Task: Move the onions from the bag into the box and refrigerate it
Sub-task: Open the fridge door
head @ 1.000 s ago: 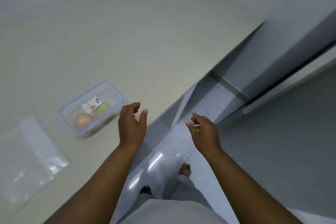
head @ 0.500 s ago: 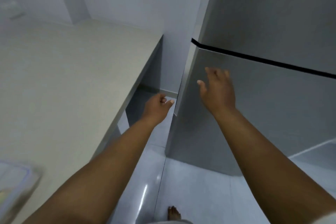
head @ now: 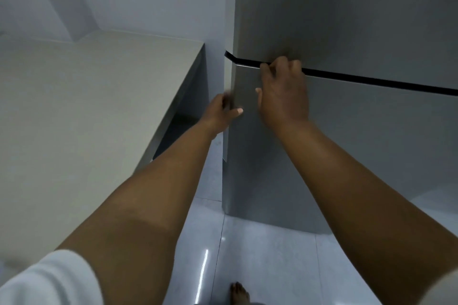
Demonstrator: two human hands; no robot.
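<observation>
The right hand [head: 282, 91] hooks its fingertips into the dark gap [head: 371, 80] above the refrigerator's lower door [head: 371, 143]. The left hand [head: 220, 112] curls around that door's left edge, thumb on the front. The counter [head: 86, 106] stands left; box, bag and onions lie out of view.

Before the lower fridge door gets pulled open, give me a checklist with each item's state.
1. Right hand at the top edge of the lower fridge door, fingers in the black seam: ok.
2. Left hand on the door's left edge: ok, though blurred.
3. Grip closed firmly enough to pull: cannot tell.
4. Door shut now: ok.
5. Box of onions within reach: cannot tell, not in view.
6. Bare foot out of the door's swing: cannot tell.
</observation>
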